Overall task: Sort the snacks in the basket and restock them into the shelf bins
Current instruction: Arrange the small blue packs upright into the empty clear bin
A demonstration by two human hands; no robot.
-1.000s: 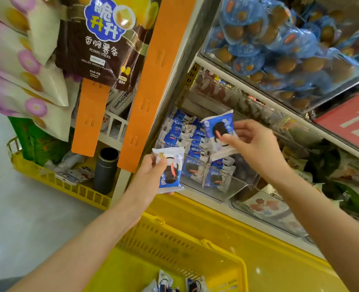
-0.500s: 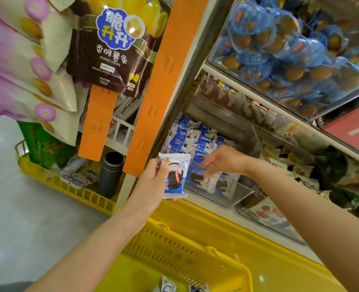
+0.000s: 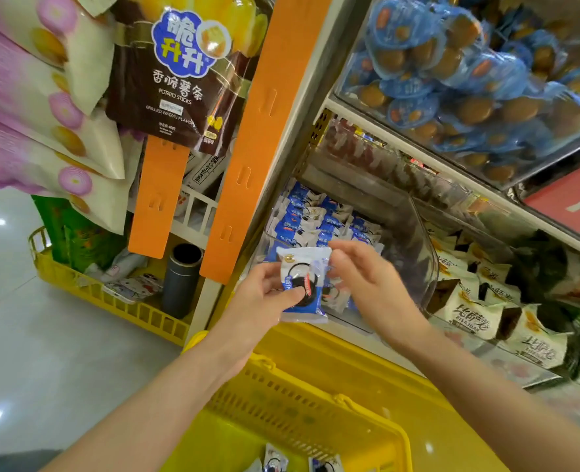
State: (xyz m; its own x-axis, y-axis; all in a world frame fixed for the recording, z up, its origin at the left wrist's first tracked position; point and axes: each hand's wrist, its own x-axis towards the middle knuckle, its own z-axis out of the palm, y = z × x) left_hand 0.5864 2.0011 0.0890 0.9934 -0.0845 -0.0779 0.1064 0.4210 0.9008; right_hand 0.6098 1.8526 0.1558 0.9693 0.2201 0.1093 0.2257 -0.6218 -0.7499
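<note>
Left hand (image 3: pixel 267 296) grips a cookie packet (image 3: pixel 304 265), right hand (image 3: pixel 366 284) pinches its edge

1 head-worn wide-angle view looks forward and down, close on the shelf bin (image 3: pixel 421 264) and yellow basket (image 3: pixel 302 407)

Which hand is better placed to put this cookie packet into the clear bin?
Right, probably. The right hand is at the right edge of the cookie packet, directly before the clear bin; the left hand grips it farther left.
</note>
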